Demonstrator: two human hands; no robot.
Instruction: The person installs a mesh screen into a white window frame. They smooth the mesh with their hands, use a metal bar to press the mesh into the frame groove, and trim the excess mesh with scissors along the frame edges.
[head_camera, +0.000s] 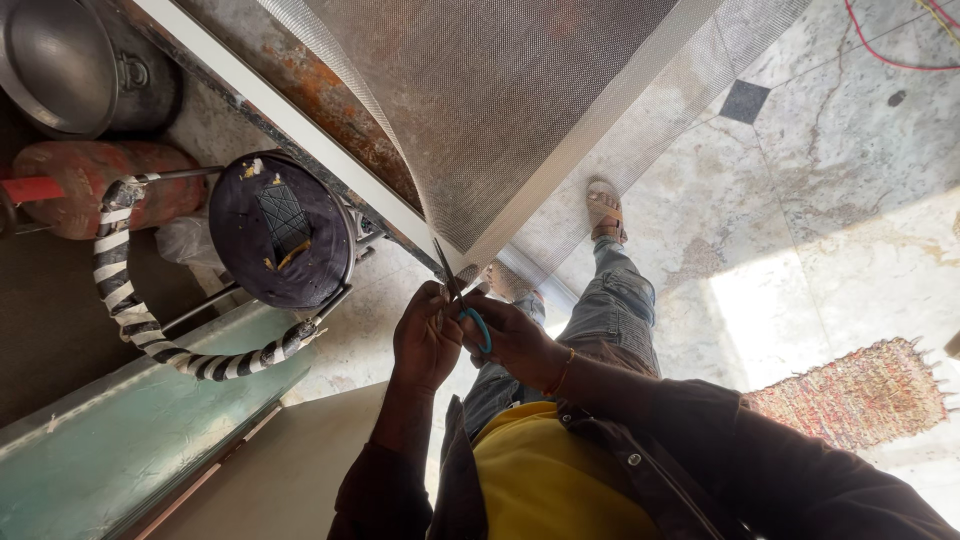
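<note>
Left hand (427, 340) and right hand (515, 340) raised together, fingers curled (grip closed), forearms converging, knuckles touching.

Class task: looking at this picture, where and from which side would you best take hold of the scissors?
Grip the scissors by the blue handle loops, coming from the person's side. The blades point away toward the mesh sheet, so the handles are the near, safe end; the right hand already holds there.

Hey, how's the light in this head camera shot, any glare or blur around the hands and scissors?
Head view: a blown-out sun patch glares on the stone floor; the left hand and right hand sit in shade but stay sharp, as do the blue-handled scissors and mesh sheet; wide-angle bending at the edges.
</note>
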